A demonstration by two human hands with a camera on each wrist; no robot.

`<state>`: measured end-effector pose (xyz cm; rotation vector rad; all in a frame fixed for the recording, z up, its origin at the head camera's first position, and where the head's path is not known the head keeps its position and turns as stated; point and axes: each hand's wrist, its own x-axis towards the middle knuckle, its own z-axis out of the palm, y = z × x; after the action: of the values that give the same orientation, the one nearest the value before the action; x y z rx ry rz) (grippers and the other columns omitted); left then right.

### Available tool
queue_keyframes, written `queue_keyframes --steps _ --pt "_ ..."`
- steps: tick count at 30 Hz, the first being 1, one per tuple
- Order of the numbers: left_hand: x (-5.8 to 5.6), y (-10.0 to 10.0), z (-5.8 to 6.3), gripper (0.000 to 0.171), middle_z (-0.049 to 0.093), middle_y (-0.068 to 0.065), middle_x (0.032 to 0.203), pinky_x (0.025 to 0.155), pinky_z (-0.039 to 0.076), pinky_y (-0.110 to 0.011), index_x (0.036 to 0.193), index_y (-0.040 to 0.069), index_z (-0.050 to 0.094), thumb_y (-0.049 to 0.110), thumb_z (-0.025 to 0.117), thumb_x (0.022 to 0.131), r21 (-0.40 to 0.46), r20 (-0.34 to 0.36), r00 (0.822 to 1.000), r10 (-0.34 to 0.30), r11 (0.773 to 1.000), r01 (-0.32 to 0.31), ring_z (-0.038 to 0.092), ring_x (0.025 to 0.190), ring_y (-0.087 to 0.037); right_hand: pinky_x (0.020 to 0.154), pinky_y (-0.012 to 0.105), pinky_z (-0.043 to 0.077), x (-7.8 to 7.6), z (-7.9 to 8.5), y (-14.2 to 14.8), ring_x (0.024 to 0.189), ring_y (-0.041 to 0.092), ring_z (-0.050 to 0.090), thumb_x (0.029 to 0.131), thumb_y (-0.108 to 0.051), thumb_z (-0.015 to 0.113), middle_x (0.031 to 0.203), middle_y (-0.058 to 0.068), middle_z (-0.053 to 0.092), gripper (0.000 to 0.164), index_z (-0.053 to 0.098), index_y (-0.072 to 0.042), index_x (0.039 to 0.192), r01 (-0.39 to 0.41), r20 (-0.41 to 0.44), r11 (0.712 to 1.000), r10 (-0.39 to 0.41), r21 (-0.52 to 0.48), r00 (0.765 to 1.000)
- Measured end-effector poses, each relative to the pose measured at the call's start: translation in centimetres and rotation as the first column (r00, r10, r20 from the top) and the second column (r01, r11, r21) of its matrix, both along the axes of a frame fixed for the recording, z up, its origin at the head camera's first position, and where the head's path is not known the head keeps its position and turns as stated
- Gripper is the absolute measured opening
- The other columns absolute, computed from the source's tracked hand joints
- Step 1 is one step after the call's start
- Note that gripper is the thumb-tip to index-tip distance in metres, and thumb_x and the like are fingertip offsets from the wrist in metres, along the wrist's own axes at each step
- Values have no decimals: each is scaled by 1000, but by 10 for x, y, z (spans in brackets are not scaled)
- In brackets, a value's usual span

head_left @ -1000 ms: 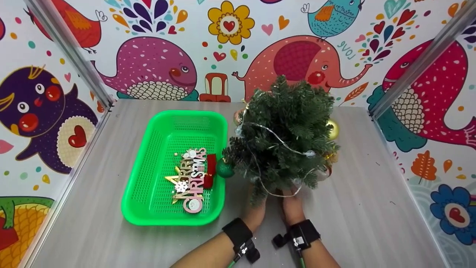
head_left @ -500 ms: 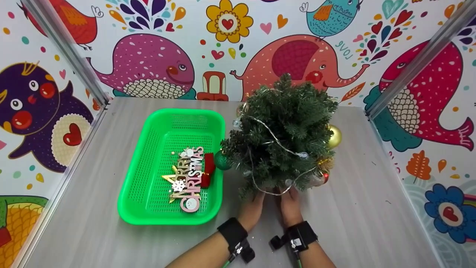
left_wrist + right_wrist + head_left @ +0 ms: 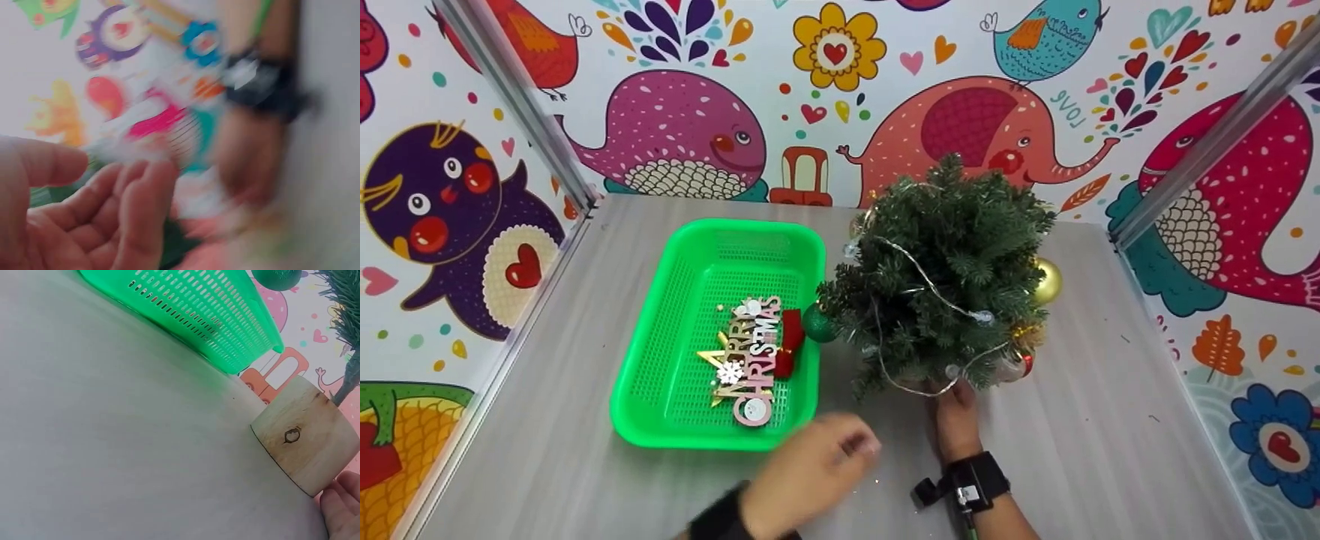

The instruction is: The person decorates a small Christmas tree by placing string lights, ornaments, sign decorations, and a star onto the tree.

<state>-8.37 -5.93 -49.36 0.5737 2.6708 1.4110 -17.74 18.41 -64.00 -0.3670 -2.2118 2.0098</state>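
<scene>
A small green Christmas tree (image 3: 952, 262) stands on the table, hung with baubles and a string of lights. Its round wooden base (image 3: 306, 436) shows in the right wrist view. My right hand (image 3: 958, 424) reaches under the branches, and its fingers (image 3: 340, 503) touch the side of that base; part of the hand is hidden. Apart from the tree, my left hand (image 3: 814, 469) is over the table by the basket's near corner, its fingers loosely bent and nothing in them. The left wrist view is blurred, but that palm (image 3: 84, 225) shows bare.
Left of the tree sits a green plastic basket (image 3: 641, 360). Inside it lie a Merry Christmas sign (image 3: 756, 360), a gold star (image 3: 711, 358) and a red item (image 3: 789, 341). A green bauble (image 3: 819, 322) hangs at the basket's right rim. Patterned walls enclose the table.
My left hand has left the tree's base and moved back and left toward the basket's near corner. The right hand stays at the base. Between the earlier frames the tree turned or shifted slightly.
</scene>
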Motion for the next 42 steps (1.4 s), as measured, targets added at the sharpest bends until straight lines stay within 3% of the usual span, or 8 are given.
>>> queue_keyframes --steps 3,7,10,15,21,26,31,42 --pt "-26 -29 12 19 73 -4 108 81 61 -35 114 11 69 22 70 98 -114 -271 939 212 962 -250 70 97 -16 86 20 46 -1 -2 1 94 6 58 105 -13 59 96 -11 70 19 73 -2 107 -11 -23 1000 11 5 1000" --pt "-68 -60 -3 69 60 -28 136 85 62 -52 142 -4 54 29 82 89 -332 -380 856 350 813 -479 63 121 -43 90 18 47 -1 -6 2 101 1 61 104 -14 61 110 -8 73 22 73 -1 117 -17 -4 1000 17 10 1000" --pt "-88 -74 -21 87 53 -34 144 82 60 -60 149 -5 48 39 86 84 -513 -349 877 330 716 -473 57 126 -53 92 18 47 -1 -8 1 104 -1 61 104 -15 61 120 3 73 27 70 2 123 -8 30 1000 8 7 1000" --pt "-105 -85 -41 97 50 -34 147 77 60 -63 152 -3 46 49 86 81 -686 -138 951 278 666 -294 54 127 -58 93 18 48 -1 -6 -2 103 -2 61 103 -9 58 120 8 73 29 67 8 125 -16 26 999 17 -33 1000" --pt "-104 -90 -47 105 44 -38 151 75 62 -57 154 -3 43 57 85 78 -813 60 965 254 573 -100 59 120 -60 90 19 48 -1 -2 -4 99 0 61 103 -4 58 103 -10 72 23 69 8 119 -29 -5 998 29 -54 1000" --pt "-109 -92 -47 97 42 -41 151 77 62 -49 153 -6 43 43 85 81 -819 71 965 251 567 -88 68 103 -51 90 19 48 -1 0 -3 100 0 61 103 -6 58 103 -14 71 21 70 5 117 -37 -18 997 35 -66 999" --pt "-114 -96 -46 90 46 -45 140 82 60 -56 152 -9 40 21 84 79 -766 82 946 314 627 -142 56 123 -56 90 17 47 -2 2 -1 99 -1 59 103 -9 62 105 -10 71 17 71 1 113 -13 -4 999 13 -44 1000" --pt "-115 -110 -44 95 51 -40 130 81 59 -58 154 -4 43 36 87 80 -635 -51 921 387 699 -329 56 115 -54 90 18 46 0 4 -2 98 -1 59 102 -11 64 103 -8 71 13 73 -3 107 -16 -12 1000 16 11 1000"
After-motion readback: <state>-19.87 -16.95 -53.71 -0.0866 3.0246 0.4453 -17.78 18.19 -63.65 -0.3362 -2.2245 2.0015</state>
